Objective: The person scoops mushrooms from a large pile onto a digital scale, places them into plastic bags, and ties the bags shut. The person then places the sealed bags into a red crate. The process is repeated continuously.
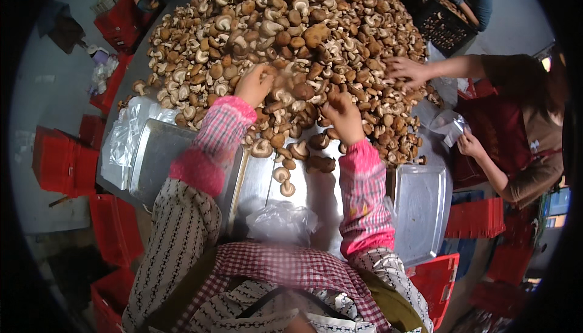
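A large heap of shiitake mushrooms (pixel 300 36) spreads over the metal table in front of me. My left hand (pixel 255 85) reaches into the near side of the heap, fingers curled down among the caps. Across from it, my right hand (pixel 345 116) is bent over mushrooms at the heap's lower edge. Whether either hand grips a mushroom is hidden by the fingers and some blur. Between my forearms, a few loose mushrooms (pixel 286 175) lie on bare metal. Closer to my body rests a crumpled clear plastic bag (pixel 282 221).
Metal trays flank me at left (pixel 159 160) and right (pixel 420 214). Clear plastic bags (pixel 123 139) are stacked beside the left tray. At right, a co-worker's hand (pixel 407 72) touches the heap; their other holds a bag (pixel 448 125). Red crates (pixel 63 162) stand around the table.
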A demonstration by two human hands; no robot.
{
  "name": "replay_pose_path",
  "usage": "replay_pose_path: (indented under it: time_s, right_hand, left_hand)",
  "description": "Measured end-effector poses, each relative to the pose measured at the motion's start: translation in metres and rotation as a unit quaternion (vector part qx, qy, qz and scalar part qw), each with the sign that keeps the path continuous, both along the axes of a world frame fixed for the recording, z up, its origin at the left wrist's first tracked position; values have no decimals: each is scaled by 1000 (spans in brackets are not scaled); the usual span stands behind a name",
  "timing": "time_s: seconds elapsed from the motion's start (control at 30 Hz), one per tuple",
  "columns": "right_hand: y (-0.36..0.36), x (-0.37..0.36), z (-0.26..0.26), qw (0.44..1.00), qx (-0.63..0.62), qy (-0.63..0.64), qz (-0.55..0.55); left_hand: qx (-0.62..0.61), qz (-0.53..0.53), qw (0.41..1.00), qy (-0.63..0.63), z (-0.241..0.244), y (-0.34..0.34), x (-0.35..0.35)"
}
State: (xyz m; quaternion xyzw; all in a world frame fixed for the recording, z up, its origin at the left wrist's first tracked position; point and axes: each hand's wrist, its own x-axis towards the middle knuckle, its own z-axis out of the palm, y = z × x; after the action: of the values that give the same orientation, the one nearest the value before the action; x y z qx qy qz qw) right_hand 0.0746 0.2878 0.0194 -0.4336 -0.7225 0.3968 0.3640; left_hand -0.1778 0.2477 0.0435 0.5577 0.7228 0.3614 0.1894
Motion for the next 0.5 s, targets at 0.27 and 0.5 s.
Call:
replay_pose_path:
  time_s: [0.27,0.5]
  right_hand:
    - [93,-94,-31,915,181,-288,-219]
    - [37,-104,-41,936,164,-287,-122]
  left_hand:
    - [86,75,971,211,-68,69,17]
    - [88,74,985,125,-70,34,40]
